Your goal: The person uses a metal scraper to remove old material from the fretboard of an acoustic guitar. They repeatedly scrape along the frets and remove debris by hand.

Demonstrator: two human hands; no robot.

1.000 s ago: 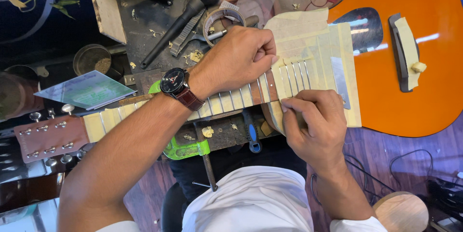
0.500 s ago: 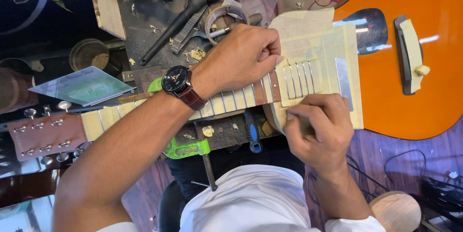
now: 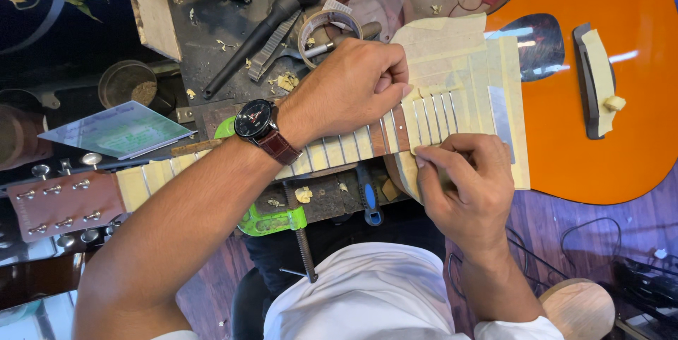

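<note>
Guitar neck [image 3: 332,153] runs 9-to-3 under my hands, masking tape [image 3: 459,64] over frets and body. Left hand [image 3: 353,89] curled, pinching tape at the 12 o'clock edge; right hand [image 3: 470,185] pinching tape at 6, equally close.

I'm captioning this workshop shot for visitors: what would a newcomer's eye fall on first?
First the bright orange acoustic guitar lying across the bench, its body at the right. Then the cream masking tape covering its top and fretboard, where the left hand and right hand press on either side of the neck. Behind them, a black brush and a tape roll lie on the dark bench.
</note>
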